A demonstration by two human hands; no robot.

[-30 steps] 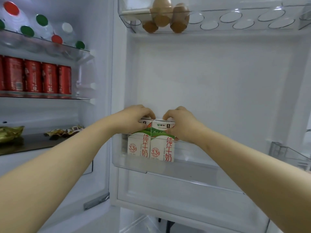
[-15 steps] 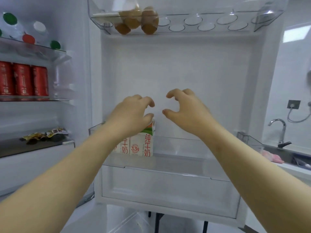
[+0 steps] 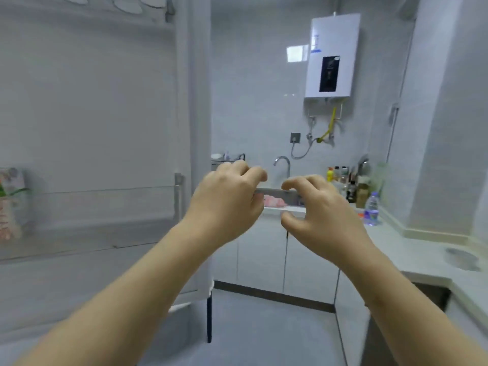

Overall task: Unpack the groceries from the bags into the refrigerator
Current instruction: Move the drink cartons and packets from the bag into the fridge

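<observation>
Carton (image 3: 10, 204): far left edge of frame, upright in the door bin (image 3: 105, 191) of the refrigerator door (image 3: 105, 101). It is blurred and the print is unreadable. It is the only grocery item in view. Bags: not in frame.

Left hand (image 3: 227, 204) and right hand (image 3: 317, 215): both raised at frame centre, just right of the door's edge, well apart from the carton. Fingers half-curled, with a gap between thumb and fingers. Neither hand holds anything.

Background, right half: faucet (image 3: 282, 162) and a pink item (image 3: 274, 200) behind the hands, bottles (image 3: 372, 210) on the counter (image 3: 412, 249) at right, water heater (image 3: 332, 55) upper right.

Risks, judged:
1. The door stands open while the view points away from it. A forearm or elbow could knock the door edge, jolt the bin and tip the carton.
2. An open door during the trip for the next item lets cold out. How long depends on where the bags sit, which is unknown here.
3. The frame is motion-blurred, which suggests a quick turn. A fast arm near the counter could sweep the bottles.
4. With the bags out of sight, the next pick location cannot be confirmed.
</observation>
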